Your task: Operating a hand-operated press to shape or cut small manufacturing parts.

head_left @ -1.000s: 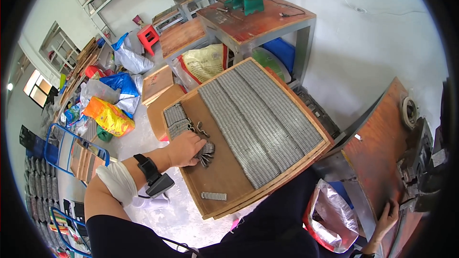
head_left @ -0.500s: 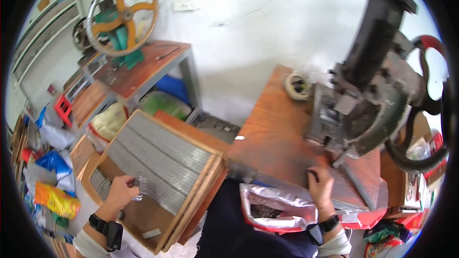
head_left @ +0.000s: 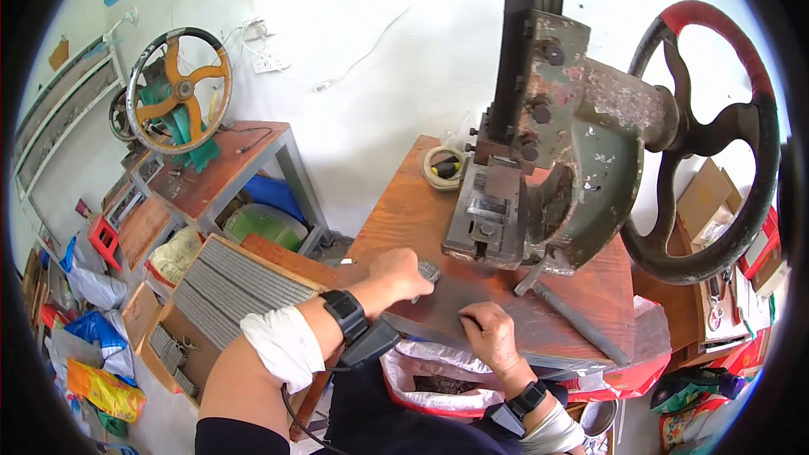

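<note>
Metal strips are gripped in the closed left hand, held just above the counter and left of the press. Their long axis cannot be told. The right hand is rested nearby, fingers curled on the counter's front edge; whether anything is held cannot be told.

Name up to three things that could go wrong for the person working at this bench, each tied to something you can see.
1. The left hand holds small metal pieces close to the press; fingers could get pinched under its head.
2. The right hand rests near the loose metal bar, which might be knocked off the table.
3. Pieces might slip into the plastic bag hanging below the edge.
</note>
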A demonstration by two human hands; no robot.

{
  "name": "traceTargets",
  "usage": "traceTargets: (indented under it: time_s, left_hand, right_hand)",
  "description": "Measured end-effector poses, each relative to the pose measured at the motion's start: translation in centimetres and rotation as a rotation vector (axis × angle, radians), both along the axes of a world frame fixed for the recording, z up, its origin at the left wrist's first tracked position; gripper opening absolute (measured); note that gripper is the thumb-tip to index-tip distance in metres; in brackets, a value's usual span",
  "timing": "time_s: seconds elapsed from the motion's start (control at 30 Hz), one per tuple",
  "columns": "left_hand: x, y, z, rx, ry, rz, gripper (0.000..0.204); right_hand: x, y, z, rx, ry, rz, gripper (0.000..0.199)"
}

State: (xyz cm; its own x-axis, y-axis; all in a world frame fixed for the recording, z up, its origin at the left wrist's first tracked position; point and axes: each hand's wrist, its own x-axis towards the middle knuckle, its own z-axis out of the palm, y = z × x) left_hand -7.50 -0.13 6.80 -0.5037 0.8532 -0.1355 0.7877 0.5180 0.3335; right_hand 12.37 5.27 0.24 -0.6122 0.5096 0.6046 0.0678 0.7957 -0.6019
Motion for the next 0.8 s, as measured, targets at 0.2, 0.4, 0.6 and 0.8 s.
traceTargets:
  time_s: [0.2,0.4,0.6,0.8]
  left_hand:
    - [-0.9,0.7,0.1,-0.044,-0.262,0.071,0.039]
    - [-1.6,3.9,3.8,0.202,-0.101,0.159,0.046]
    - [-3.6,6.8,5.1,0.411,-0.304,0.214,0.031]
    - [-0.5,9.5,5.1,0.657,-0.750,0.123,0.023]
  right_hand:
    - [0.5,0.5,-0.4,-0.009,0.026,0.010,0.012]
    - [0.7,0.5,-0.5,-0.014,0.006,0.036,0.011]
    - [0.5,0.1,-0.3,-0.013,0.016,0.066,0.011]
    - [0.7,0.5,-0.6,-0.004,0.016,0.070,0.011]
